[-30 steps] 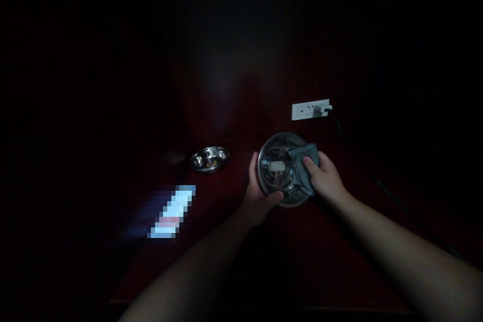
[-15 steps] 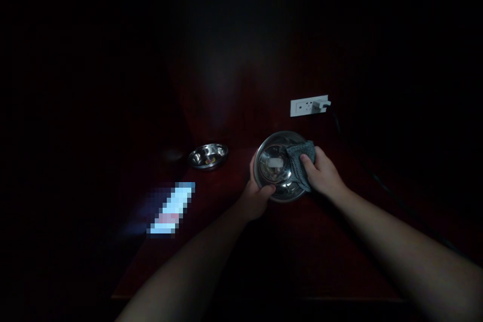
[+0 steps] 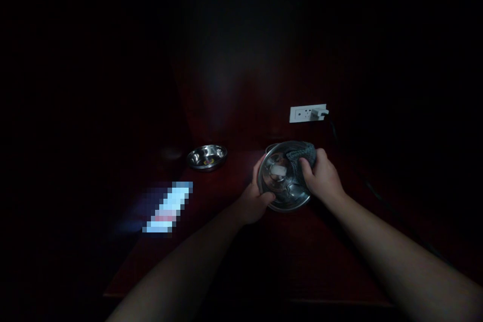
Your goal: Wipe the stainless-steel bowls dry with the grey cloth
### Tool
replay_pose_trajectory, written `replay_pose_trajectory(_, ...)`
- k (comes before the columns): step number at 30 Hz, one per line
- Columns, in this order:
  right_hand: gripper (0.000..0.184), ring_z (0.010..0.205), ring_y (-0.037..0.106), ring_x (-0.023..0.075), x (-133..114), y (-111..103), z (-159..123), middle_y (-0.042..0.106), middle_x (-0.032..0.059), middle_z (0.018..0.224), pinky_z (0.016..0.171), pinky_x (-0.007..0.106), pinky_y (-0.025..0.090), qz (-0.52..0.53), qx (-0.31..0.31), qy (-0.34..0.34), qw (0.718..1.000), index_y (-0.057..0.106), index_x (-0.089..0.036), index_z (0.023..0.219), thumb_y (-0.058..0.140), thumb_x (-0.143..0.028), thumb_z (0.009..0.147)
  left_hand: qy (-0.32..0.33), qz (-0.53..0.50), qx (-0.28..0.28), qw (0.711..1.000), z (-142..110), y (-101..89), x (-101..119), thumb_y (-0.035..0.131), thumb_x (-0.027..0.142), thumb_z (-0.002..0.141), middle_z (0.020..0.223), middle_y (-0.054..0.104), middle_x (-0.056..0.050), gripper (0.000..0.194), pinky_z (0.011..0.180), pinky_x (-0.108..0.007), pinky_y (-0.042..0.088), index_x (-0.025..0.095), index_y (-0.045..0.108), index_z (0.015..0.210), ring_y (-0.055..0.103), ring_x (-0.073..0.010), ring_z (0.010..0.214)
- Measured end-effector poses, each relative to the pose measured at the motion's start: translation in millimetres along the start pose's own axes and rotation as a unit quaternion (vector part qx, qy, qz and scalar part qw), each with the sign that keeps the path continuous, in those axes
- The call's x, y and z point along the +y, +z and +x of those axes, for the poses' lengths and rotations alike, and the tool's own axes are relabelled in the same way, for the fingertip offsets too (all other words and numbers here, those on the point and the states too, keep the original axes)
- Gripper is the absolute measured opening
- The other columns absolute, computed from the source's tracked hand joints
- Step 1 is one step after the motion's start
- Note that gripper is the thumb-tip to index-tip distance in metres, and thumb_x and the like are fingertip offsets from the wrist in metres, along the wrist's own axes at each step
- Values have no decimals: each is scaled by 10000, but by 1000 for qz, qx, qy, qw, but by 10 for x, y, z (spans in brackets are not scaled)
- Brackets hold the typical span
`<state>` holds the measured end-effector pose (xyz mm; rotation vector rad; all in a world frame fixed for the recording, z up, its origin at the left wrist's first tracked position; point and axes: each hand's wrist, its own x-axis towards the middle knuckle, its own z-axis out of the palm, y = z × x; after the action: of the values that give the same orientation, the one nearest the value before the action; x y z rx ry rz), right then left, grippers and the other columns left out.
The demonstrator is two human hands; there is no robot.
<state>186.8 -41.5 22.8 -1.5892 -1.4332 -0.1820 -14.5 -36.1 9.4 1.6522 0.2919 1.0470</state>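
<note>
A shiny metal bowl (image 3: pixel 279 196) is tilted with its open side towards me. My left hand (image 3: pixel 257 201) grips its left side, thumb over the rim and fingers behind. My right hand (image 3: pixel 322 173) is closed on a grey-green cloth (image 3: pixel 300 158), folded over the bowl's right rim and pressed against the inside. A pale patch shows on the bowl's inner bottom; I cannot tell if it is a label or a reflection. Behind the bowl, part of another metal rim (image 3: pixel 269 148) peeks out at the upper left.
A second metal bowl (image 3: pixel 207 157) rests on the dark red table (image 3: pixel 226 181) to the left. Nearer me lies a bright, pixelated screen (image 3: pixel 169 209). A white wall socket (image 3: pixel 307 113) holds a plug, and a dark cable (image 3: pixel 381 198) runs down the right side.
The held bowl has turned and tilted slightly, and a metal rim now shows behind it. My right hand and the cloth have shifted a little along the rim. The view has moved slightly.
</note>
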Motion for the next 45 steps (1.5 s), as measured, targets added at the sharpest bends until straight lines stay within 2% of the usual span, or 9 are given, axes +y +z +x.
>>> replay_pose_trajectory(6,194,600,500,206,-42,-71,30,522,47,713,544,325,350,-27,11,-32,999,370,-230,830,472,-392,800,13,14,-8,1000,-13,-11,51,584,147,707,1379,453,-98,885,1071,-500,302,246,100,1441,407,-303,1273)
replay_pose_trajectory(11,189,568,476,186,-50,-48,22,510,27,703,535,321,351,28,10,-22,999,366,-238,814,486,-382,796,34,23,0,999,-22,-18,81,601,142,712,1405,422,-98,857,1094,-466,279,227,149,1435,359,-297,1307)
replay_pose_trajectory(17,250,554,448,149,53,116,13,476,-22,655,516,290,368,165,-8,47,985,396,-236,778,555,-427,760,4,7,34,999,-16,-18,-10,637,257,751,1383,437,-144,847,1074,-511,290,216,138,1433,413,-309,1268)
replay_pose_trajectory(21,297,548,451,136,82,154,20,497,-24,638,509,276,366,209,15,109,972,416,-222,728,614,-443,716,15,31,42,999,-11,-27,-22,667,273,735,1382,436,-141,878,1072,-497,301,225,138,1434,417,-305,1265)
replay_pose_trajectory(24,309,566,480,143,86,161,14,527,-12,638,513,273,373,229,14,121,966,441,-213,725,630,-458,704,10,36,49,998,-13,-51,-48,652,278,749,1369,451,-136,798,1071,-484,309,212,208,1410,425,-293,1258)
replay_pose_trajectory(29,306,560,492,148,68,139,6,542,-5,631,502,271,370,217,5,115,969,462,-205,736,629,-460,702,-39,20,55,998,-22,-101,-152,620,291,768,1338,488,-133,575,1043,-488,343,170,399,1285,457,-293,1230)
replay_pose_trajectory(32,299,545,478,141,32,93,12,524,-12,618,493,268,360,186,8,105,977,448,-208,718,635,-440,694,-33,18,41,998,-21,-121,-211,627,270,749,1363,464,-126,533,1052,-490,331,166,449,1240,442,-300,1241)
replay_pose_trajectory(37,276,530,458,132,-26,33,18,485,-26,597,489,266,350,150,20,70,986,420,-215,694,623,-402,704,-3,19,44,999,-12,-138,-252,625,243,721,1326,500,-111,561,1063,-476,319,168,443,1247,415,-296,1261)
replay_pose_trajectory(45,273,522,454,130,-5,55,10,484,-25,601,477,265,348,157,11,71,985,424,-214,705,615,-409,707,14,39,44,998,2,-142,-225,613,221,712,1361,459,-114,516,1054,-464,333,164,457,1201,421,-296,1250)
